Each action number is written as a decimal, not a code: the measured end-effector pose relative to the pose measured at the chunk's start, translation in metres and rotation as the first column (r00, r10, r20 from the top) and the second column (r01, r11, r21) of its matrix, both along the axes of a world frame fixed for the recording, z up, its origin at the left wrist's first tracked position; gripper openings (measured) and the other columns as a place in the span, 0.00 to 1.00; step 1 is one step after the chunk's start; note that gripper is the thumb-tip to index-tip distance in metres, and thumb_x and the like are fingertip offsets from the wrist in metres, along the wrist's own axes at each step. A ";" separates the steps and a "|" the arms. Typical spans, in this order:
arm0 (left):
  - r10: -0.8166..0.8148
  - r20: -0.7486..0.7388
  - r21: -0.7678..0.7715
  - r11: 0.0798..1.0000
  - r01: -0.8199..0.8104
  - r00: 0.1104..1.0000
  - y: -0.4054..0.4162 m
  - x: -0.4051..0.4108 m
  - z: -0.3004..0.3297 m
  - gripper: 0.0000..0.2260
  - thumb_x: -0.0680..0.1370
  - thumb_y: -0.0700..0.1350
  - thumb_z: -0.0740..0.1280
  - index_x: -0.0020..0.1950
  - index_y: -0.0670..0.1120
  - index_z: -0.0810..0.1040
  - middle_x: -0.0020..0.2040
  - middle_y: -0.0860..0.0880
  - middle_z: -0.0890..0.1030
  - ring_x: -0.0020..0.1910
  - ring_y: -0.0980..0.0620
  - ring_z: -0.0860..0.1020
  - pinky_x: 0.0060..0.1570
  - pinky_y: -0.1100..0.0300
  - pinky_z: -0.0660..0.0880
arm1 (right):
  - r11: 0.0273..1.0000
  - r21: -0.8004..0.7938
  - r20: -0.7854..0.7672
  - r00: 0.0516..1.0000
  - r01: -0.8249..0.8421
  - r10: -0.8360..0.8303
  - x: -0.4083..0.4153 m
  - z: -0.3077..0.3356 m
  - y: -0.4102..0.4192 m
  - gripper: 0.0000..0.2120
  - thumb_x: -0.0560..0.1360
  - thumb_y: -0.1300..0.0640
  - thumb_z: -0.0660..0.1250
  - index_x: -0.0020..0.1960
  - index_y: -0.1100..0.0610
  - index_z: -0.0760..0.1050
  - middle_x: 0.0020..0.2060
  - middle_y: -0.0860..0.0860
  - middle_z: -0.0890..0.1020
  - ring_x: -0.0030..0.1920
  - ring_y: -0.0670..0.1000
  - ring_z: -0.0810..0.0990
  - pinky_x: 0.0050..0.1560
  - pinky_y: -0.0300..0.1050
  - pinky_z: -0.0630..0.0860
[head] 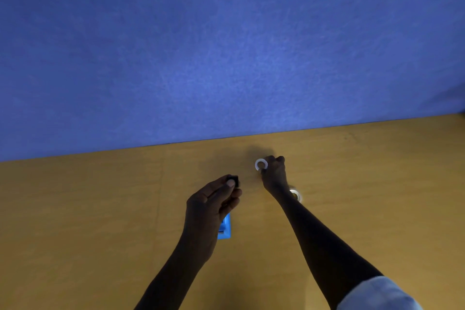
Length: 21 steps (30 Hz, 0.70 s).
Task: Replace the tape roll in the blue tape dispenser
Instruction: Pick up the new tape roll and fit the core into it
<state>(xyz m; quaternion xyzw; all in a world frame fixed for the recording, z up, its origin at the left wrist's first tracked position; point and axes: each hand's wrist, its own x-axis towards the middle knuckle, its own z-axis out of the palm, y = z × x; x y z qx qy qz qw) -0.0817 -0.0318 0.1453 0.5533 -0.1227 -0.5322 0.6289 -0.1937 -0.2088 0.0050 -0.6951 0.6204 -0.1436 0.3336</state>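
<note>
My left hand (pixel 215 200) is raised over the table with its fingertips pinched on a small black spool piece (pixel 233 179). Under that hand the blue tape dispenser (pixel 225 229) lies on the table, mostly hidden by my palm. My right hand (pixel 274 172) reaches further back and pinches a thin white ring (pixel 261 164), an empty tape core, close to the table surface. A fuller tape roll (pixel 296 194) lies on the table just behind my right wrist, partly covered by it.
The wooden table (pixel 100 209) stretches to both sides. A blue fabric wall (pixel 226 45) rises along the table's far edge, close behind my right hand. A light sleeve (pixel 377 294) covers my right upper arm.
</note>
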 end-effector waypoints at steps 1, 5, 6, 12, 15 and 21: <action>-0.003 0.005 -0.001 1.000 0.003 1.000 0.000 0.000 0.000 0.15 0.67 0.50 0.76 0.52 0.46 0.87 0.49 0.41 0.88 0.51 0.46 0.86 0.46 0.62 0.81 | 1.000 0.004 -0.004 1.000 -0.014 0.014 0.000 -0.001 -0.001 0.14 0.77 0.66 0.66 0.62 0.68 0.74 0.58 0.67 0.75 0.54 0.65 0.76 0.47 0.46 0.71; -0.019 0.017 -0.011 1.000 0.019 1.000 0.002 0.002 -0.002 0.15 0.68 0.50 0.76 0.52 0.47 0.87 0.50 0.42 0.88 0.52 0.47 0.86 0.47 0.62 0.81 | 0.998 0.037 -0.017 0.999 -0.043 0.043 -0.002 0.001 -0.005 0.21 0.76 0.65 0.69 0.67 0.67 0.70 0.61 0.67 0.74 0.58 0.65 0.75 0.52 0.49 0.74; -0.022 0.020 -0.014 1.000 0.023 1.000 0.003 0.002 -0.003 0.15 0.68 0.50 0.76 0.52 0.47 0.87 0.50 0.42 0.88 0.52 0.47 0.86 0.48 0.61 0.81 | 0.998 0.048 -0.008 0.999 -0.037 0.037 -0.003 0.002 -0.005 0.23 0.75 0.66 0.69 0.68 0.66 0.68 0.61 0.68 0.73 0.59 0.66 0.74 0.53 0.52 0.75; -0.033 0.018 -0.017 0.999 0.034 0.999 0.006 0.002 -0.005 0.15 0.69 0.49 0.75 0.54 0.46 0.87 0.51 0.42 0.88 0.53 0.45 0.86 0.48 0.61 0.81 | 1.000 -0.013 0.068 0.997 -0.026 0.027 -0.013 0.018 0.005 0.26 0.74 0.67 0.72 0.70 0.64 0.70 0.62 0.65 0.74 0.59 0.63 0.78 0.54 0.49 0.76; -0.042 0.008 -0.006 0.999 0.042 0.999 0.010 0.002 -0.006 0.14 0.70 0.48 0.75 0.54 0.45 0.87 0.51 0.42 0.88 0.53 0.45 0.86 0.48 0.61 0.81 | 0.997 -0.072 0.094 0.996 0.000 0.006 -0.027 0.030 0.007 0.21 0.72 0.66 0.74 0.64 0.63 0.76 0.57 0.64 0.79 0.55 0.59 0.81 0.47 0.40 0.73; -0.038 -0.034 -0.002 0.999 0.038 0.999 0.015 -0.005 -0.006 0.12 0.71 0.45 0.74 0.53 0.44 0.87 0.49 0.43 0.88 0.50 0.47 0.86 0.48 0.61 0.81 | 0.994 -0.106 0.018 1.000 0.024 -0.022 -0.078 0.042 0.010 0.20 0.71 0.61 0.76 0.61 0.65 0.79 0.55 0.64 0.83 0.55 0.60 0.82 0.54 0.48 0.76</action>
